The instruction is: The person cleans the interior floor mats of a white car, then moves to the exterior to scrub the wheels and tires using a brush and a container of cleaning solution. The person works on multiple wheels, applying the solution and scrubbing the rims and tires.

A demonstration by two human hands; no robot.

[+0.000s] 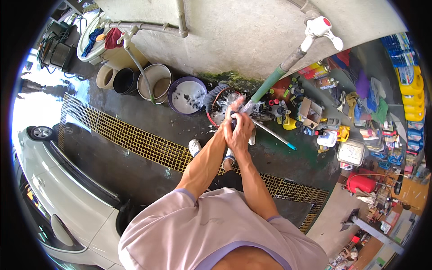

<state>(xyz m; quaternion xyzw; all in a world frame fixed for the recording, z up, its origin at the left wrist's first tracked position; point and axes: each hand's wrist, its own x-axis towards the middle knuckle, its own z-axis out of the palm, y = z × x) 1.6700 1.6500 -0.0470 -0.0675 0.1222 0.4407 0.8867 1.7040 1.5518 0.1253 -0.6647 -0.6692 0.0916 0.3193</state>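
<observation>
Both my hands are close together over a red-rimmed bucket [210,118], under water gushing from a green hose [268,84]. Splashing water smears the fingers of my left hand [228,120], so their pose is unclear. My right hand [243,128] is curled against the left, its fingers bent around a small dark thing [233,119] whose kind I cannot make out. Grey, cloth-like material hangs over the bucket's far-left rim. A pole with a blue tip [291,146] slants away to the right of my hands.
A purple tub [171,100] of foamy water stands left, beside several buckets. Above right is a tap with a white lever [335,41]. Bottles and tools crowd the right side. A yellow floor grating [135,141] crosses behind my feet; a pale car [72,180] stands lower left.
</observation>
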